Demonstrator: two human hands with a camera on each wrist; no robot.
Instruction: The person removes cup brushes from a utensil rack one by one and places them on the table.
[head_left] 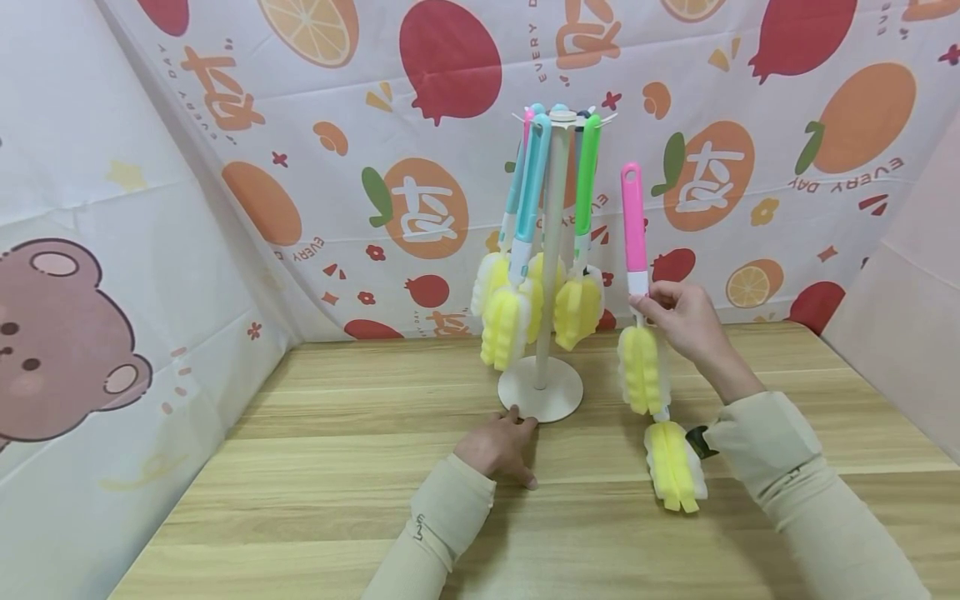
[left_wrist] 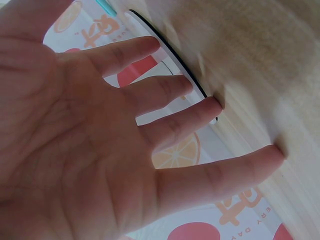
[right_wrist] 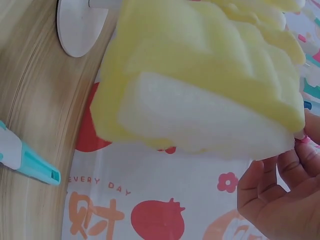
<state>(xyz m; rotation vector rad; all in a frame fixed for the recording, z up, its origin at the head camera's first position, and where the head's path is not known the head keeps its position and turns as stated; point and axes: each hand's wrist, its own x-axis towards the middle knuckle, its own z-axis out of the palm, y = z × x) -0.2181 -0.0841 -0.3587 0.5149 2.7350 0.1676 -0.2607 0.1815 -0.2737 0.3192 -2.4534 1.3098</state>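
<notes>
My right hand (head_left: 690,321) pinches a sponge bottle brush by its white neck, holding it upright above the table. This brush has a pink handle (head_left: 634,225) and a yellow-and-white sponge head (right_wrist: 200,65). At the foot of the white stand (head_left: 553,250), my left hand (head_left: 498,446) touches the round base (head_left: 540,408) with its fingertips. Those fingers are spread in the left wrist view. Several more brushes hang from the stand, among them one with a light blue handle (head_left: 533,175) and one with a green handle (head_left: 588,175).
Another sponge brush (head_left: 672,467) lies on the wooden table (head_left: 337,483) below my right hand; its teal handle (right_wrist: 40,165) shows in the right wrist view. A fruit-print cloth (head_left: 300,200) hangs behind, and a bear-print cloth (head_left: 67,333) stands at the left.
</notes>
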